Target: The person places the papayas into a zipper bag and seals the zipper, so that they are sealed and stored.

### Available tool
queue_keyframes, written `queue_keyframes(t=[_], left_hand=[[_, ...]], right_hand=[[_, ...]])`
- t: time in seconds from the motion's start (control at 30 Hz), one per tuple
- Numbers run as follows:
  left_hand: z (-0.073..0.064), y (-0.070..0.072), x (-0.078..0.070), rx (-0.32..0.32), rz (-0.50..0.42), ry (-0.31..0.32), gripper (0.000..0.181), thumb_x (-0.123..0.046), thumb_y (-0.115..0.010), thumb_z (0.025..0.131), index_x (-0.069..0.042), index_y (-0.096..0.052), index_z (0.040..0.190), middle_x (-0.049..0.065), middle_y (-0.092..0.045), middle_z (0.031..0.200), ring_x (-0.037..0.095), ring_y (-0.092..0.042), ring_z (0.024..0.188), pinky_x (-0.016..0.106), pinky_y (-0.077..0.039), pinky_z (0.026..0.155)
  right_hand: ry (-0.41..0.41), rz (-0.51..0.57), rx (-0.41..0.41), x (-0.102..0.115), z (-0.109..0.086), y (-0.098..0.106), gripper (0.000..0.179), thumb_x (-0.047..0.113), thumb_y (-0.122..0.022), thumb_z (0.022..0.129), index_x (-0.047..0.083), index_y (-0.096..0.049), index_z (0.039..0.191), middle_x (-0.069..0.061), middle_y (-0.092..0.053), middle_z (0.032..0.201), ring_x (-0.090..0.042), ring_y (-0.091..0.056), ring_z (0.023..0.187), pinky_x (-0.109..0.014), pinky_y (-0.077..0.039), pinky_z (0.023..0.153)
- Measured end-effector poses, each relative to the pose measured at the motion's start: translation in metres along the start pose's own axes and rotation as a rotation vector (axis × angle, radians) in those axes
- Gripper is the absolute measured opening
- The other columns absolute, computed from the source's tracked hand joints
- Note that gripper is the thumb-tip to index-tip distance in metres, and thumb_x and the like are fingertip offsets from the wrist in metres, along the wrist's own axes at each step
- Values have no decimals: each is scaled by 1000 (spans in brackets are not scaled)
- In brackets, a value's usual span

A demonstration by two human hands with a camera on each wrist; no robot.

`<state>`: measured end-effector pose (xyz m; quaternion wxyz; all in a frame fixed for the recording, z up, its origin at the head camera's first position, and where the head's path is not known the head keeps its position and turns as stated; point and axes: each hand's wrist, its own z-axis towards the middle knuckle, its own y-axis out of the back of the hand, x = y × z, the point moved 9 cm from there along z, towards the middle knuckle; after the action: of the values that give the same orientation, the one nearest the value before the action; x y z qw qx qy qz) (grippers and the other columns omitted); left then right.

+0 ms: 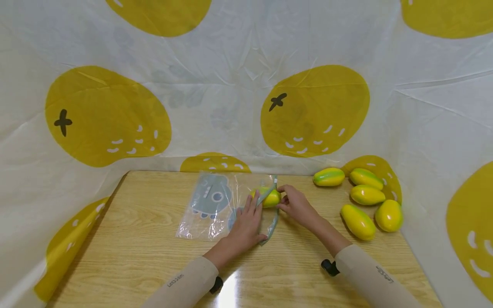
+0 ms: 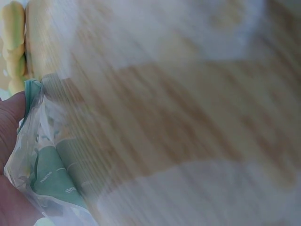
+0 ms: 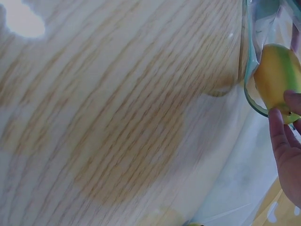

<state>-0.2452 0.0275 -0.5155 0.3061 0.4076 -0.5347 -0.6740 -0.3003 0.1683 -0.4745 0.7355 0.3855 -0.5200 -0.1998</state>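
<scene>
A clear zip bag (image 1: 240,182) with a pale green cartoon print and green edging lies flat on the table, its mouth toward the right. My left hand (image 1: 246,222) holds it by the mouth, thumb at the near edge and fingers over the upper layer. In the left wrist view, the thumb (image 2: 10,110) is against the green edging (image 2: 33,92). A yellow papaya (image 1: 272,198) with a green streak is partly inside the mouth. My right hand (image 1: 298,207) pinches its outer end; the right wrist view shows thumb and fingertips around the stem end of the papaya (image 3: 273,77).
Several more papayas (image 1: 358,222) lie at the right side of the wooden table (image 1: 154,265). A white cloth (image 1: 215,115) with large yellow fruit prints hangs behind the table and along both sides.
</scene>
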Motion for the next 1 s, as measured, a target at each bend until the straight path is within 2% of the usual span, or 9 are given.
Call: queue_keyframes(t=[0.13,0.27,0.47,0.57,0.73,1.0], left_hand=[[0,0,0,-7,4,-3,118,-55,-87,75,0,-27,161,16,6,174,41,-10,160,68,-41,110],[0,1,-1,-18,19,-12,120,-56,-87,75,0,-25,162,16,6,174,41,-10,159,69,-41,110],[-1,2,-3,-30,11,-28,119,-53,-88,75,0,-27,161,15,6,174,42,-10,159,70,-41,109],[-1,3,-4,-35,-6,-33,118,-51,-89,75,0,-27,161,15,6,174,42,-10,159,71,-40,109],[0,2,-4,-23,-20,-36,123,-51,-89,75,-1,-19,164,14,9,174,41,-8,160,71,-39,110],[1,-2,-2,-18,-6,-23,125,-52,-89,75,-1,-16,164,12,10,174,39,-7,160,70,-39,111]], right_hand=[[27,-5,3,1,0,-2,45,-3,-78,88,-5,-58,128,-23,-59,124,-27,-71,96,-33,-61,82],[47,-23,-11,2,2,-2,43,0,-79,88,-4,-60,125,-20,-60,120,-29,-70,98,-38,-61,86],[31,-38,-47,4,8,-3,38,7,-83,86,-1,-63,117,-13,-65,110,-24,-68,97,-37,-60,86],[21,-7,-75,3,12,-4,34,5,-83,86,-2,-65,113,-13,-67,107,-24,-70,95,-36,-61,83],[11,45,-101,-1,15,-8,28,0,-81,86,-4,-67,109,-15,-70,103,-27,-74,92,-32,-62,81],[0,91,-92,-3,16,-11,25,0,-78,88,-2,-67,111,-16,-73,106,-28,-75,97,-33,-62,83]])
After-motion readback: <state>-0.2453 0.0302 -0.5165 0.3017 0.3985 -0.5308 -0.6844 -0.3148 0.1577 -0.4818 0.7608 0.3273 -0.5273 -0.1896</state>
